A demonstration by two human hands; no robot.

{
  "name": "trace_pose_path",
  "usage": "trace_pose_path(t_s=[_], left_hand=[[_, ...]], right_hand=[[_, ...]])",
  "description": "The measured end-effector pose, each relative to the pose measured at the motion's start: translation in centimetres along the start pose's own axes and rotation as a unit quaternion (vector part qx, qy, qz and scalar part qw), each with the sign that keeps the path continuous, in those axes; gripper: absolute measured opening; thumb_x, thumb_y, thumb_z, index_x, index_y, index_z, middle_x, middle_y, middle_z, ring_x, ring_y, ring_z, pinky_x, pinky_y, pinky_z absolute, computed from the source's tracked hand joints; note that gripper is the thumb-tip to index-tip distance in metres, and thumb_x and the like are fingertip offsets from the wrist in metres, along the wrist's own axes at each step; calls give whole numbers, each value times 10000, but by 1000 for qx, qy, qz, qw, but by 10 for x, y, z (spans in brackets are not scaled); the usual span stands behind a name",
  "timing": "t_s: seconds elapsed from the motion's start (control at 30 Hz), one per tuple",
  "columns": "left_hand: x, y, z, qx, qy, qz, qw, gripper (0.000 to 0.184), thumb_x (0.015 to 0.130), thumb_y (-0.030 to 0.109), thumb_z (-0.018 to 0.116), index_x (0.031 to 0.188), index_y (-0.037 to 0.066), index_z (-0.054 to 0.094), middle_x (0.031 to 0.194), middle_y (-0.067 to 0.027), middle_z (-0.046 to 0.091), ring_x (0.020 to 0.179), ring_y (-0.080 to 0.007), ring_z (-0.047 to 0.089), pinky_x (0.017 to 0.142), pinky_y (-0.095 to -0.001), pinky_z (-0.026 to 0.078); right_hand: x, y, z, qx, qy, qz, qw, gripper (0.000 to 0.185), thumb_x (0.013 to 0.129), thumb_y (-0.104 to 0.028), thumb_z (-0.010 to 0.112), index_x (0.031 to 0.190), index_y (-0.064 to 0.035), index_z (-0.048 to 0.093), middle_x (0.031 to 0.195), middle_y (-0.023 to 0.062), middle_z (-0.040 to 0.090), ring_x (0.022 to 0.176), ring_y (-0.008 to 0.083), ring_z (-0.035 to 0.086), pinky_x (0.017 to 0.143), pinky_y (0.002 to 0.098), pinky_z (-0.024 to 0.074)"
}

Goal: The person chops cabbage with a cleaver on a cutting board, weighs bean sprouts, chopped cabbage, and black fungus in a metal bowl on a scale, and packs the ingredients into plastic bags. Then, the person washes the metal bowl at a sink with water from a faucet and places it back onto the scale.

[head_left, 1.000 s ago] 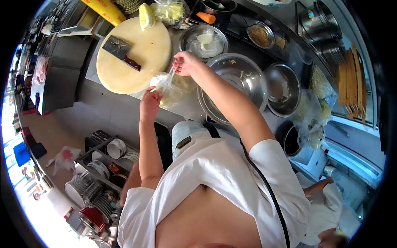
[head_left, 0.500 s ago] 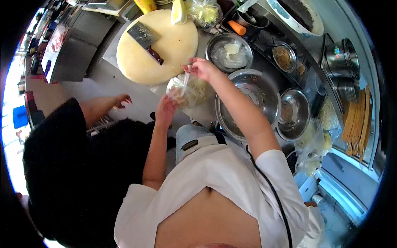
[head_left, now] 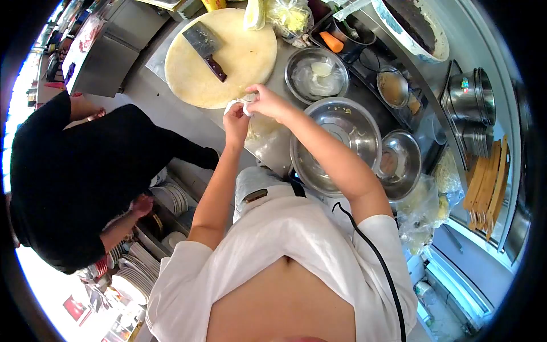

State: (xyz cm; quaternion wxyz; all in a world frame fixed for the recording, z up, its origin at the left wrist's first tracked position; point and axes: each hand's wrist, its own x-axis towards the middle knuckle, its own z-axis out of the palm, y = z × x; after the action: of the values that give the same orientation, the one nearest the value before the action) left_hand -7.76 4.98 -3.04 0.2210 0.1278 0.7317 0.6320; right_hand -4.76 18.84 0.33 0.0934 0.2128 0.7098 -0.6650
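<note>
The whitish gathered top of a clear plastic bag [head_left: 265, 135] with pale contents is pinched by the fingers of the left hand [head_left: 236, 122] and the right hand [head_left: 268, 104]. The bag is positioned between a round cream-coloured chopping board [head_left: 245, 54], left and far, and a wide shiny steel bowl [head_left: 360, 126], right. A brown-handled, broad-bladed cleaver [head_left: 205, 47] is laid on the board.

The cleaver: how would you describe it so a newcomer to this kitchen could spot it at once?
Find the round, pale cutting board near the top of the picture, left of the large steel bowl. On it lies the cleaver, its broad grey blade toward the board's upper left. Its dark reddish handle sets it apart from the pale vegetable piece at the board's top edge.
</note>
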Motion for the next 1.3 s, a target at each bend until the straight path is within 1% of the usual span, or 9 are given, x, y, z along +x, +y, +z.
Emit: trace_pose_path(t_s=[0.2, 0.5, 0.7, 0.8, 0.83, 0.9, 0.97, 1.0, 1.3], left_hand=[[-16, 15, -10, -209, -46, -90, 973, 163, 841, 98, 586, 973, 11, 625, 982, -40, 637, 903, -87, 542, 839, -235, 388], [-38, 12, -44, 104, -203, 41, 973, 182, 846, 165, 580, 727, 29, 561, 742, -4, 506, 690, -87, 453, 616, -232, 365], [-42, 8, -41, 286, -284, 146, 903, 299, 820, 100, 569, 590, -12, 415, 622, -51, 403, 563, -129, 449, 516, -272, 368], [-49, 12, -32, 385, -200, 177, 884, 220, 844, 96, 541, 658, -10, 493, 608, -37, 438, 535, -110, 455, 499, -283, 378], [-49, 9, -31, 305, -175, 126, 927, 198, 857, 107, 532, 697, -8, 516, 618, -32, 459, 547, -101, 464, 502, -274, 383], [-47, -1, -32, 139, -129, 20, 982, 178, 884, 130, 515, 775, -3, 563, 638, -21, 499, 570, -83, 482, 509, -257, 394], [-45, -4, -33, 15, -58, 13, 998, 171, 908, 150, 509, 858, 2, 579, 709, -7, 535, 631, -65, 483, 562, -214, 402], [-45, -5, -33, -4, -24, 46, 999, 176, 910, 150, 513, 839, 0, 573, 725, -10, 527, 651, -68, 483, 584, -207, 403], [-46, 53, -23, 39, 35, 220, 974, 111, 851, -61, 468, 873, 8, 552, 991, -91, 479, 890, -168, 521, 770, -296, 507]], right_hand=[[31, 24, -33, 528, -70, 172, 829, 260, 787, -102, 613, 1010, -39, 496, 830, 90, 538, 668, 120, 512, 514, 220, 409], [32, 20, -53, 699, -23, 271, 662, 436, 782, -339, 628, 980, 15, 467, 1174, 324, 355, 962, 309, 468, 644, 311, 486], [30, 12, -48, 729, -4, 244, 639, 518, 801, -381, 610, 1005, 69, 456, 1182, 316, 371, 1020, 320, 491, 706, 344, 494], [27, 17, -35, 678, 3, 187, 711, 471, 815, -348, 593, 1022, 53, 458, 1151, 297, 424, 968, 338, 525, 706, 356, 497], [24, 20, -25, 580, -35, 117, 805, 407, 825, -300, 581, 1072, 7, 479, 1051, 218, 526, 930, 309, 559, 721, 347, 494], [21, 30, -3, 7, -23, -85, 996, 333, 778, -164, 583, 1096, -68, 557, 916, 92, 621, 952, 227, 586, 803, 286, 458], [-6, 35, 9, -361, -117, -244, 893, 454, 655, -61, 591, 1104, -122, 571, 1063, 99, 585, 1045, 246, 535, 878, 334, 422], [-22, 40, 20, -495, -23, -290, 818, 411, 694, -102, 614, 1103, -134, 580, 1131, 72, 547, 1040, 249, 522, 910, 385, 406], [-12, 15, 27, -301, 86, -316, 895, 226, 776, -121, 538, 991, -55, 560, 1009, 106, 563, 1019, 282, 498, 849, 381, 443]])
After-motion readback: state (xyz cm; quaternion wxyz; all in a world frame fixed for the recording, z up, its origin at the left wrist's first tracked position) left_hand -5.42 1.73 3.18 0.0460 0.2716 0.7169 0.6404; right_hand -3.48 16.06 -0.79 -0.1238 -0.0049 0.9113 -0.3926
